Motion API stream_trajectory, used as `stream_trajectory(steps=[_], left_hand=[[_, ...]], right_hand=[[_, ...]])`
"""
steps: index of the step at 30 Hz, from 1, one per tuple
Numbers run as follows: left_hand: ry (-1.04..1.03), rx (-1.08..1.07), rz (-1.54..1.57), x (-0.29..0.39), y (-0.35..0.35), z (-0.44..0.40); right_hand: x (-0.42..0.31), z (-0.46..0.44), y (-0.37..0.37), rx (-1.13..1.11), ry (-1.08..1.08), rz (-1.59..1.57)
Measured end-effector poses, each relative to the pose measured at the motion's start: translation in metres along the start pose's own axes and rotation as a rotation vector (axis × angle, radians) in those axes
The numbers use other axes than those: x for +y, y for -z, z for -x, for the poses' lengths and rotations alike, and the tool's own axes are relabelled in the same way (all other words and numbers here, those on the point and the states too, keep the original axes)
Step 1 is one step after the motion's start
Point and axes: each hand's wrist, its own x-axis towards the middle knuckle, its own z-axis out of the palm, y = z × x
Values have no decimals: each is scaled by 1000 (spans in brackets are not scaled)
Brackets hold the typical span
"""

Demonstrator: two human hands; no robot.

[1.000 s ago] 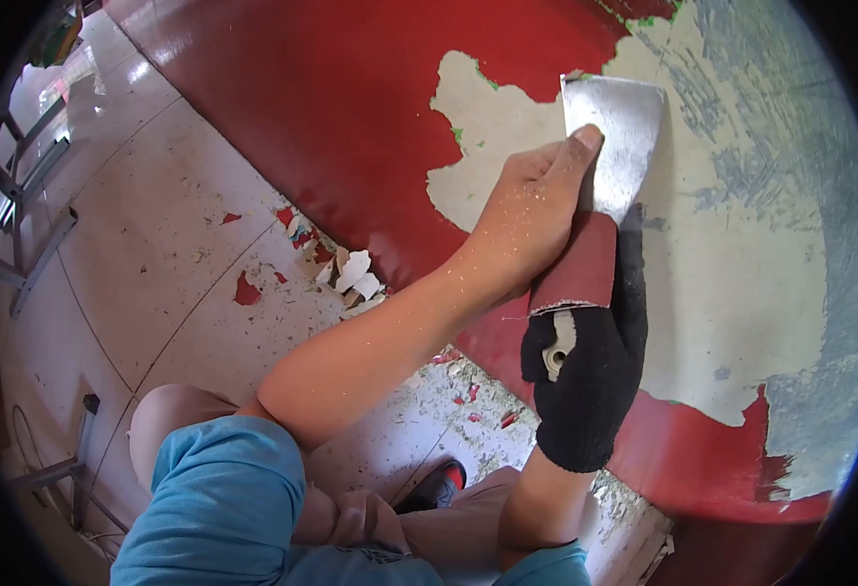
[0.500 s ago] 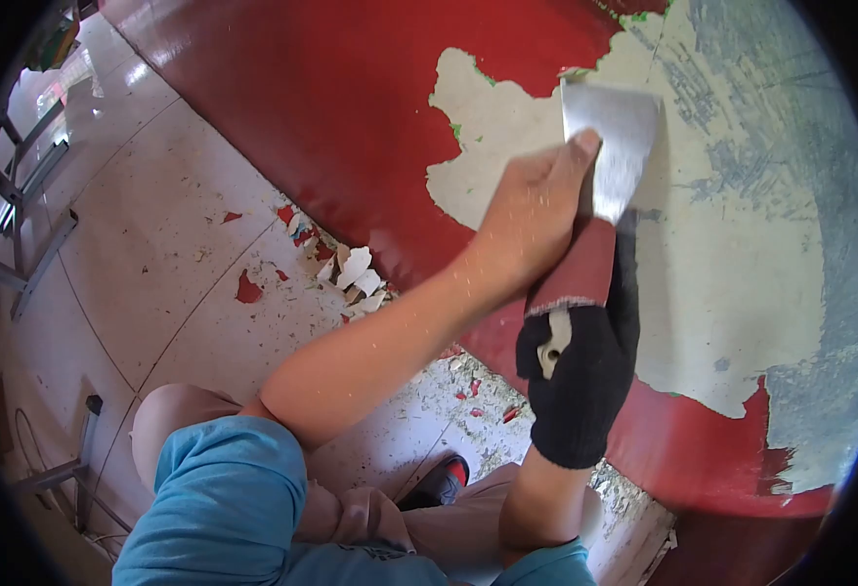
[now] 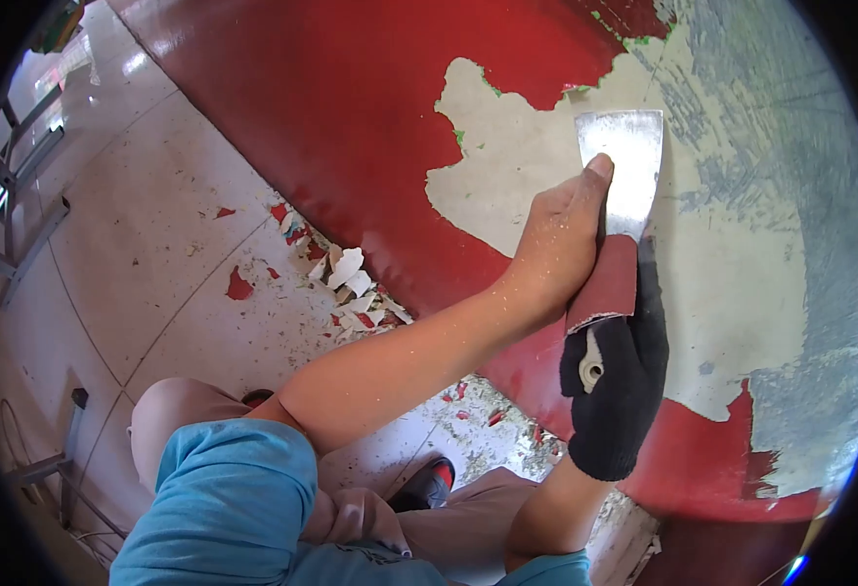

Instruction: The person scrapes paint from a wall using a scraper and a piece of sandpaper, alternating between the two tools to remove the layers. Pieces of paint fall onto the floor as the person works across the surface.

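Note:
A wide metal scraper (image 3: 628,146) lies over the wall, its blade pointing up the view across a bare pale patch (image 3: 512,146). My right hand (image 3: 617,396), in a black glove, is closed around its handle (image 3: 591,366), whose pale end with a hole shows. A reddish-brown wrap (image 3: 607,283) covers part of the grip between my hands. My bare left hand (image 3: 561,239) is closed on the scraper from the left, thumb on the blade; its other fingers are mostly hidden. Ragged red paint (image 3: 370,107) borders the patch, just above the blade's edge.
Paint flakes (image 3: 348,273) and crumbs litter the tiled floor (image 3: 155,244) along the wall's base. Metal ladder-like legs (image 3: 21,186) stand at the left, with another metal leg (image 3: 72,449) lower down. Grey scraped areas (image 3: 820,244) cover the wall's right side. My shoe (image 3: 427,483) is below.
The scraper and both hands have moved down and slightly right in the view. Its blade edge has come away from the ragged red paint edge. Both hands keep their hold.

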Motion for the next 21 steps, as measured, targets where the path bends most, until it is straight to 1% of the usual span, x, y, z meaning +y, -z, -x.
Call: stream_trajectory(steps=[2, 3, 4, 5, 7, 8, 9, 10, 11, 12, 13, 14, 15, 16, 17, 18, 19, 20, 21], left_hand=[[-46, -23, -31, 2, 2, -9], [-91, 0, -47, 8, 1, -14], [-129, 24, -64, 12, 1, -19], [-174, 5, -32, 20, -1, -24], [-125, 30, -16, 21, 0, -24], [-116, 33, -18, 18, 3, -26], [-145, 59, -154, 11, 7, -24], [-180, 83, -290, 2, 7, -20], [-146, 98, -197, 0, -2, -9], [-126, 48, -136, -12, 1, -11], [-95, 8, -176, -8, 3, -12], [-61, -32, -220, -4, 7, -12], [-56, -29, -219, 0, 9, -15], [-101, -43, -240, 7, 11, -22], [-142, -60, -262, 18, 11, -23], [-78, -85, -197, 29, 9, -20], [-93, -65, -136, 25, 7, -20], [-116, -43, -73, 20, 4, -20], [-172, 19, -156, 13, 4, -18]], right_hand=[[14, -14, 7, 79, 700, 722], [3, -26, 17, -12, 888, 1064], [-4, -32, 17, -48, 875, 1107], [-12, -39, 15, -84, 877, 1104], [-25, -35, 10, -114, 866, 1103], [-30, -28, 2, -73, 429, 609], [-33, -22, -2, -32, 0, 114], [-26, -17, 2, -36, 12, 119], [-10, -13, 11, -11, 217, 390], [3, -13, 20, 17, 417, 659], [5, -16, 22, 9, 517, 825], [5, -19, 23, 6, 511, 828], [3, -25, 23, -16, 707, 1007], [-1, -29, 21, -37, 903, 1180], [-3, -30, 17, -35, 890, 1179], [-6, -30, 12, -36, 804, 1142], [-10, -29, 7, -37, 722, 1104], [-14, -25, 1, -39, 723, 1099], [-20, -20, -5, 26, 364, 649]])
